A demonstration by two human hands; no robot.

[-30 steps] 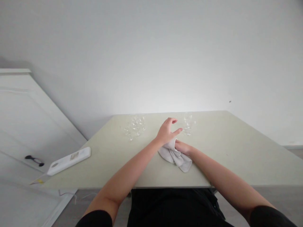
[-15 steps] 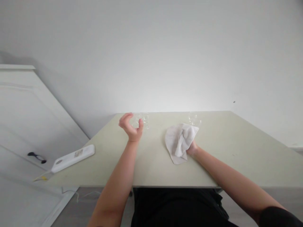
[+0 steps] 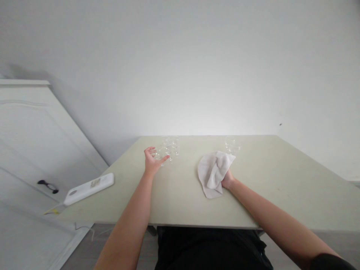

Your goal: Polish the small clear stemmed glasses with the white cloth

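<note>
Near the back left of the table, my left hand (image 3: 152,161) is open, with its thumb stretched to the right and its fingers apart. Several clear glasses (image 3: 174,145) stand beside it, and some see-through glass shows between thumb and fingers. I cannot make out whether the hand touches it. A pale, crumpled cloth (image 3: 214,174) hangs over my right hand (image 3: 228,179), which is closed on it with most of its fingers hidden. Just behind the cloth are more clear glasses (image 3: 233,144), faint against the tabletop.
The pale table (image 3: 180,210) reaches back to a white wall (image 3: 180,67). A white power strip (image 3: 90,188) with a cable lies along its left edge. Left of that stands a white cabinet (image 3: 22,150) with a dark handle (image 3: 47,186).
My left hand has moved a little left and toward me, its thumb now pointing more to the right. More of the left glasses shows. My right hand and the cloth stay almost still.
</note>
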